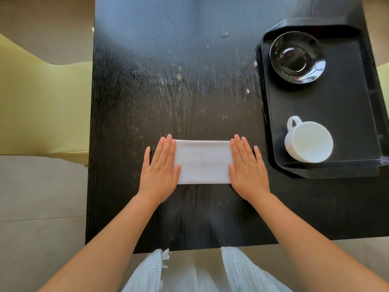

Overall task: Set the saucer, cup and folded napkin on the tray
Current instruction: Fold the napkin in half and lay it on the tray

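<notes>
**Pressing the folded napkin flat between two spread hands**

Looking down on a dark wooden table (189, 81), taking most of the view, with its near edge running just in front of the body and its left edge dropping to a pale floor and a yellow-green seat (42, 102). Leaving much open surface beyond the hands and to their left, marked only by pale smears and crumbs in the middle.

Sitting at the table's right side, well apart from the hands: a black tray (345, 114) with raised walls, its right rim reaching nearly to the table's right edge. Carrying already the black saucer (297, 57) in its far part and the white cup (309, 142) in its near part, the cup's handle pointing to far-left. Keeping cup and saucer apart, with bare tray floor between them.

Lying on the table, not on the tray: the white napkin (203, 162), folded to a rectangle, with its long side across the view.

Resting flat on the napkin's two short ends: the left hand (160, 167) and the right hand (247, 167), palms down, fingers straight and close together, pointing away from the body, gripping nothing. Stretching both bare forearms forward from the bottom corners, over a white garment (189, 275).
</notes>
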`<state>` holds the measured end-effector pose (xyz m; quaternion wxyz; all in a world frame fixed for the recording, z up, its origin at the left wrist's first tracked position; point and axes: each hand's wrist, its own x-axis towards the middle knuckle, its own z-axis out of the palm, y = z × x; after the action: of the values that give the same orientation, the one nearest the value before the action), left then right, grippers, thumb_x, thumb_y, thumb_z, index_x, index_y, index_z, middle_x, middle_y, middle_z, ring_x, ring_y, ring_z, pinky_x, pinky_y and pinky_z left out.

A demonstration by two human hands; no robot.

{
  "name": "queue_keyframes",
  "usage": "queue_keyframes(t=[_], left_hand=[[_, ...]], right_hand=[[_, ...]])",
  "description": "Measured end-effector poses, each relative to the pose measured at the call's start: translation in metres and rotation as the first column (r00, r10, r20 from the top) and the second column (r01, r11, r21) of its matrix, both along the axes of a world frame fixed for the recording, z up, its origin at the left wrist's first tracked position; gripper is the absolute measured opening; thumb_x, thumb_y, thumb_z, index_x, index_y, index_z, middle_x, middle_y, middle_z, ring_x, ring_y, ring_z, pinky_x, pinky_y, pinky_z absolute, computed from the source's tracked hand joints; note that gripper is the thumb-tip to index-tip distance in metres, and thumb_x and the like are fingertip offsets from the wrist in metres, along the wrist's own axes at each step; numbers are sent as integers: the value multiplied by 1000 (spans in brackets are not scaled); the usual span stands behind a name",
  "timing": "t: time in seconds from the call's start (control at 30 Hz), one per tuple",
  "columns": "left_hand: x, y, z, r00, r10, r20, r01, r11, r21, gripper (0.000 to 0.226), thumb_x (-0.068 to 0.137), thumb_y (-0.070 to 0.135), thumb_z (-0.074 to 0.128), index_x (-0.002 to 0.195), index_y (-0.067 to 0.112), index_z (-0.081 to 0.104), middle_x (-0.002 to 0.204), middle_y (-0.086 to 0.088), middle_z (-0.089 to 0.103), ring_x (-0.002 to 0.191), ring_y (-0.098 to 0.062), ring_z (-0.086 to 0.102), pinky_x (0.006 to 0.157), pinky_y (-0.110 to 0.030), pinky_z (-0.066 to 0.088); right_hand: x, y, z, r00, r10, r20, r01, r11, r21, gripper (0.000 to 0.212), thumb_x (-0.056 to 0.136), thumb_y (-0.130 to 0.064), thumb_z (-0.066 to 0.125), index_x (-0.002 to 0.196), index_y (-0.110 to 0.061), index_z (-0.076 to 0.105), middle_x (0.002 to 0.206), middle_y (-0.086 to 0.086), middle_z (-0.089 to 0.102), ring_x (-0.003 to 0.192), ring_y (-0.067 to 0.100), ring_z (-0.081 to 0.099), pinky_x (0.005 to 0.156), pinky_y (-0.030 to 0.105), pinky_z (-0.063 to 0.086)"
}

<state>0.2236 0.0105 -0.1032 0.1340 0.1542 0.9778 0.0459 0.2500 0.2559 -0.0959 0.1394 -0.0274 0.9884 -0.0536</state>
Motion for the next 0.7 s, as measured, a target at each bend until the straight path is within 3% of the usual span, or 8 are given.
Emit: queue_keyframes(t=[0.17,0.27,0.33,0.4,0.5,0.63,0.7], left_hand=[[0,3,7,998,28,64,-32,998,47,65,96,35,26,147,10,-6,158,-9,-2,142,-18,-12,116,-45,1],[5,9,24,982,184,41,-188,969,163,67,94,29,45,147,6,11,156,-13,16,142,-25,16,111,-44,26],[8,12,33,917,395,59,-393,868,302,61,91,24,53,142,6,26,146,-14,37,131,-26,36,99,-41,41],[10,14,38,841,527,118,-533,772,345,52,91,23,53,137,6,36,132,-12,48,121,-25,43,89,-37,47],[9,17,41,788,579,212,-611,690,387,36,91,22,52,124,7,51,112,-11,55,103,-24,54,77,-33,49],[5,15,38,696,631,342,-714,555,428,38,90,18,55,125,7,50,102,-5,57,91,-19,56,74,-33,49],[3,13,37,656,646,390,-751,505,426,28,89,16,56,115,7,55,91,-3,57,83,-17,55,69,-30,46]], right_hand=[[0,-4,5,1000,-18,10,18,1000,9,62,96,-30,26,146,-11,-6,158,6,1,143,16,-7,116,43,1],[4,-14,17,977,-196,-85,187,976,-109,62,94,-24,46,146,-5,18,154,14,23,143,28,15,115,45,17],[7,-20,24,915,-381,-133,336,901,-273,54,91,-20,55,138,-2,35,139,17,46,131,33,36,107,44,34],[8,-24,28,857,-496,-141,428,837,-340,43,90,-17,57,129,-2,46,120,15,58,115,32,47,93,43,44],[6,-30,32,792,-604,-89,533,755,-382,32,90,-15,56,120,-6,56,109,14,61,103,29,51,83,41,47],[3,-31,33,706,-709,-3,632,632,-448,21,88,-12,57,107,-6,61,101,12,62,94,26,56,80,41,52],[1,-30,33,682,-730,45,664,593,-455,13,87,-11,57,98,-7,62,96,10,62,89,24,57,74,38,52]])
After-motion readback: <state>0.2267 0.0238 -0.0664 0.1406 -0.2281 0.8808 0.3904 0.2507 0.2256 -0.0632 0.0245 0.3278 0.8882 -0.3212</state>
